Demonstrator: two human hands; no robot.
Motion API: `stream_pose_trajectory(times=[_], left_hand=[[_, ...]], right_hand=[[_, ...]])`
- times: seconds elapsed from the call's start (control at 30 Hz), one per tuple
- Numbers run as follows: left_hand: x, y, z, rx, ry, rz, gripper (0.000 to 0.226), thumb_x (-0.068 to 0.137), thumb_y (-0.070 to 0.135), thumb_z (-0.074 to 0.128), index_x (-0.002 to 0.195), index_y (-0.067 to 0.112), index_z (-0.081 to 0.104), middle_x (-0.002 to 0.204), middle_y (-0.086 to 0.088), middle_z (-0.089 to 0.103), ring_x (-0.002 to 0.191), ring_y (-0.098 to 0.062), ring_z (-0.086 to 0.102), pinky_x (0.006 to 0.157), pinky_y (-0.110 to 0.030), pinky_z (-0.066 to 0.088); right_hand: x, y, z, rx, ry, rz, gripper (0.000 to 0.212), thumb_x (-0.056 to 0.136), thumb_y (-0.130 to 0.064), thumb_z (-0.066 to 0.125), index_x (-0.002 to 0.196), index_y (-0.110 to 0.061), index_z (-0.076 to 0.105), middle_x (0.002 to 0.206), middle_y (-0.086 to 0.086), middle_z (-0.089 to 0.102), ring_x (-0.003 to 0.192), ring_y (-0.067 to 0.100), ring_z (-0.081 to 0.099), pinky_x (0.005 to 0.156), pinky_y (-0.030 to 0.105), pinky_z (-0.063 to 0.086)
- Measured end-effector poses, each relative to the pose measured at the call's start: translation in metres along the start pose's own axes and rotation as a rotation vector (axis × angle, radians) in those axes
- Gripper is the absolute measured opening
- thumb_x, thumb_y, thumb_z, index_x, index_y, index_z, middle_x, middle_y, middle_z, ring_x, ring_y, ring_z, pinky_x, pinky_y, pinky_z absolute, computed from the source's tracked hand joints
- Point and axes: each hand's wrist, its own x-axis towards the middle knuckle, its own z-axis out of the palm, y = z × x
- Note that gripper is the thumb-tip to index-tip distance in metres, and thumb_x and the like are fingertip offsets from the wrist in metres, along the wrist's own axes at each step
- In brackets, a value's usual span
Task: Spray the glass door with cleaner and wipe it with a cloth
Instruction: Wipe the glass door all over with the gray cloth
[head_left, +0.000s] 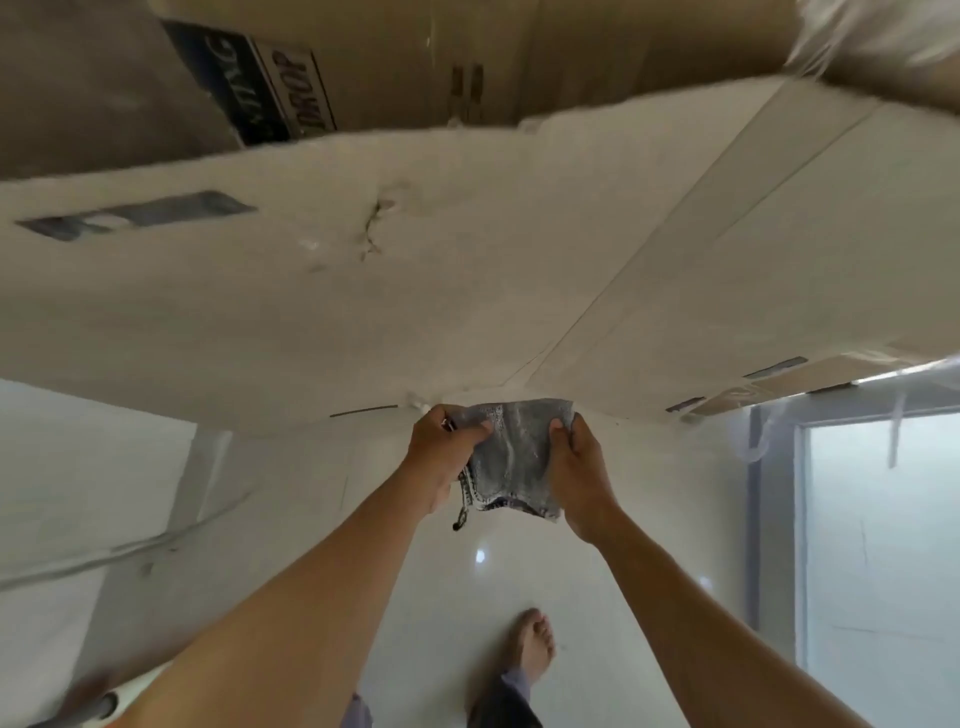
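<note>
Two hands, left hand (445, 457) and right hand (582, 478), grip one cloth (511, 457).

Home under renovation: tiled floor (597, 597), wrapped boxes (467, 291).

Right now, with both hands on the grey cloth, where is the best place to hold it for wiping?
Gather the cloth at its upper edge, where the left hand and right hand already pinch it. The rest hangs limp below with a loose stitched hem, so bunching from the top probably gives a firm pad.
</note>
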Motion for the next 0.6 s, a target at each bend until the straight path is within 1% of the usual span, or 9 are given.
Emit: stream_pose_trajectory(times=[0.13, 0.2, 0.27, 0.3, 0.37, 0.43, 0.47, 0.53, 0.6], left_hand=[[0.063, -0.039, -0.006, 0.058, 0.023, -0.070, 0.028, 0.081, 0.010, 0.076, 0.105, 0.009, 0.062, 0.106, -0.007, 0.069, 0.098, -0.020, 0.064, 0.089, -0.032, 0.048], [0.098, -0.062, -0.007, 0.051, 0.062, -0.098, 0.021, 0.091, 0.012, 0.065, 0.111, 0.010, 0.060, 0.109, -0.008, 0.066, 0.101, -0.022, 0.062, 0.098, -0.038, 0.047], [0.126, -0.077, -0.005, -0.009, 0.057, -0.101, 0.024, 0.098, 0.014, 0.052, 0.121, 0.009, 0.057, 0.112, -0.010, 0.065, 0.104, -0.026, 0.062, 0.099, -0.044, 0.049], [0.135, -0.082, -0.003, -0.053, 0.038, -0.095, 0.027, 0.101, 0.018, 0.049, 0.125, 0.010, 0.056, 0.114, -0.012, 0.065, 0.104, -0.027, 0.062, 0.096, -0.044, 0.051], [0.154, -0.090, 0.002, -0.163, -0.028, -0.102, 0.032, 0.101, 0.034, 0.048, 0.121, 0.013, 0.061, 0.110, -0.012, 0.069, 0.099, -0.024, 0.067, 0.082, -0.036, 0.055], [0.170, -0.098, 0.003, -0.180, -0.079, -0.085, 0.033, 0.096, 0.043, 0.055, 0.105, 0.014, 0.069, 0.097, -0.010, 0.075, 0.089, -0.019, 0.072, 0.068, -0.028, 0.056], [0.177, -0.103, 0.003, -0.164, -0.074, -0.066, 0.029, 0.094, 0.038, 0.060, 0.102, 0.012, 0.069, 0.094, -0.011, 0.075, 0.087, -0.021, 0.072, 0.066, -0.026, 0.056], [0.196, -0.112, 0.001, -0.144, -0.019, -0.054, 0.022, 0.095, 0.021, 0.060, 0.112, 0.007, 0.063, 0.104, -0.014, 0.071, 0.097, -0.026, 0.068, 0.079, -0.032, 0.056], [0.214, -0.119, 0.000, -0.134, 0.019, -0.075, 0.027, 0.095, 0.013, 0.055, 0.122, 0.006, 0.056, 0.115, -0.016, 0.065, 0.105, -0.028, 0.062, 0.094, -0.040, 0.051]], right_hand=[[0.045, 0.043, 0.027, -0.051, 0.001, -0.018, 0.019, 0.106, -0.026, 0.039, 0.101, -0.025, 0.057, 0.096, 0.001, 0.065, 0.086, 0.018, 0.063, 0.072, 0.033, 0.053], [0.070, 0.070, 0.043, -0.123, -0.032, -0.037, 0.016, 0.105, -0.025, 0.042, 0.104, -0.020, 0.057, 0.093, 0.000, 0.064, 0.083, 0.019, 0.060, 0.067, 0.030, 0.049], [0.089, 0.091, 0.055, -0.224, -0.091, -0.071, 0.018, 0.104, -0.026, 0.043, 0.111, -0.016, 0.057, 0.093, 0.001, 0.063, 0.083, 0.020, 0.059, 0.066, 0.030, 0.047], [0.095, 0.099, 0.061, -0.272, -0.128, -0.094, 0.021, 0.103, -0.026, 0.043, 0.115, -0.016, 0.057, 0.099, 0.002, 0.063, 0.086, 0.020, 0.060, 0.067, 0.029, 0.049], [0.106, 0.117, 0.070, -0.332, -0.220, -0.145, 0.023, 0.103, -0.027, 0.045, 0.120, -0.017, 0.057, 0.110, 0.002, 0.058, 0.090, 0.011, 0.060, 0.065, 0.013, 0.048], [0.113, 0.130, 0.076, -0.339, -0.316, -0.201, 0.020, 0.103, -0.024, 0.045, 0.115, -0.017, 0.060, 0.107, -0.013, 0.054, 0.090, -0.004, 0.057, 0.067, 0.002, 0.043], [0.117, 0.136, 0.078, -0.309, -0.349, -0.213, 0.019, 0.103, -0.019, 0.045, 0.109, -0.017, 0.062, 0.099, -0.022, 0.056, 0.087, -0.011, 0.056, 0.067, -0.001, 0.042], [0.129, 0.147, 0.078, -0.219, -0.343, -0.216, 0.025, 0.101, -0.011, 0.043, 0.100, -0.024, 0.064, 0.090, -0.032, 0.061, 0.083, -0.013, 0.057, 0.070, 0.000, 0.042], [0.146, 0.162, 0.077, -0.200, -0.214, -0.167, 0.028, 0.103, -0.020, 0.044, 0.122, -0.036, 0.058, 0.115, -0.027, 0.056, 0.103, -0.003, 0.054, 0.086, 0.011, 0.042]])
